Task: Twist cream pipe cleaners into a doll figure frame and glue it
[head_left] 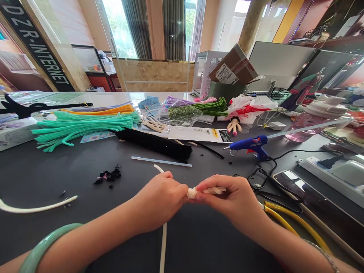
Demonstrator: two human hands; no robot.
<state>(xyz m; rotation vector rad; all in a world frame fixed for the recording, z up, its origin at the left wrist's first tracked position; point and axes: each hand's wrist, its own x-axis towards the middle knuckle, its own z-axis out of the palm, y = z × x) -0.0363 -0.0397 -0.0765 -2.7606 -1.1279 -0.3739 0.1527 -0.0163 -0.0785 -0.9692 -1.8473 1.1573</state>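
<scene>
Your left hand and right hand have their fingers clamped on the white pipe cleaner's coil in front of the glue gun; pinch evenly so the turns sit tight.

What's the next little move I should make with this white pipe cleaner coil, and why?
I'd probably draw the long loose tail snugly around the white pipe cleaner coil. Your left hand and right hand are both pinching the coil, so it looks steady, while that tail hangs free below them, not yet wrapped in.
</scene>
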